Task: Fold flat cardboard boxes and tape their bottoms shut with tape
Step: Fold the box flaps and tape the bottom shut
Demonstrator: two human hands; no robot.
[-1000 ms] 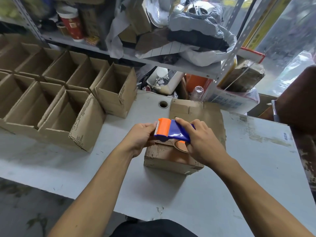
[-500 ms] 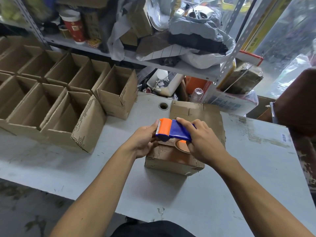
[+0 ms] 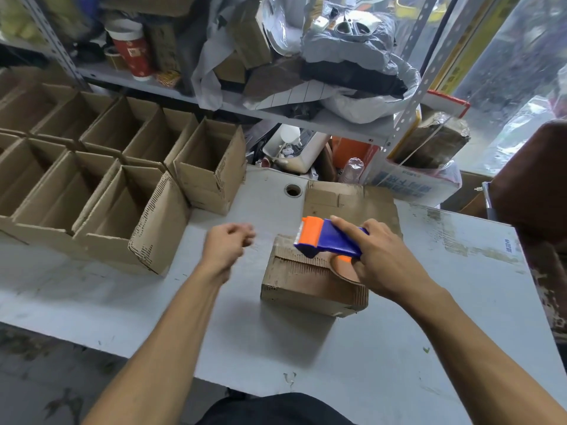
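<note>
Already, along the left edge of the table (image 3: pixel 92 302), a double row of folded boxes (image 3: pixel 101 182) stands open-side up, so most of the batch looks done, as far as I can judge. My left hand (image 3: pixel 227 245) hovers just left of the box in hand, fingers loosely curled and blurred, holding nothing I can make out. Toward the middle of the table sits the box (image 3: pixel 310 285) I'm working on, bottom up with its flaps folded shut. My right hand (image 3: pixel 383 262) grips the tape dispenser (image 3: pixel 328 237) over the box's top face. I can't tell whether tape is laid across the seam. Behind it, at the far edge, flat cardboard (image 3: pixel 352 200) waits, so at least one more is left.
</note>
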